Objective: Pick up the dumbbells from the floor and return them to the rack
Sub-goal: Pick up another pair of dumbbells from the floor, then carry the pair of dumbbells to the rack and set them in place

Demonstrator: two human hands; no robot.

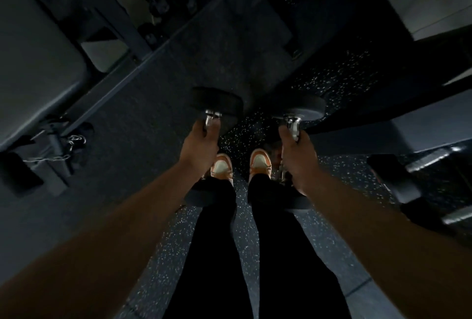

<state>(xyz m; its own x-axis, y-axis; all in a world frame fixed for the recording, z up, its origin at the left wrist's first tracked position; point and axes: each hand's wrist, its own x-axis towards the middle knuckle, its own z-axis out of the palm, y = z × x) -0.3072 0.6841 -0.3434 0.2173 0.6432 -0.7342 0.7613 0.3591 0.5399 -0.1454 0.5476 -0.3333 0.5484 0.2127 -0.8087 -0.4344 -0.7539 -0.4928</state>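
I look straight down in dim light. My left hand (200,147) is wrapped around the chrome handle of a black round-headed dumbbell (217,104), whose far head shows above my fingers and near head sits below my wrist. My right hand (297,157) grips the handle of a second black dumbbell (302,109) the same way. Both dumbbells hang at my sides above the speckled rubber floor (332,81). No rack is clearly visible.
My feet in orange-and-white shoes (260,162) stand between the dumbbells. A padded bench (38,63) with a chained frame lies at the left. Dark machine parts and another padded piece (398,183) sit at the right. A smooth dark mat (229,45) lies ahead.
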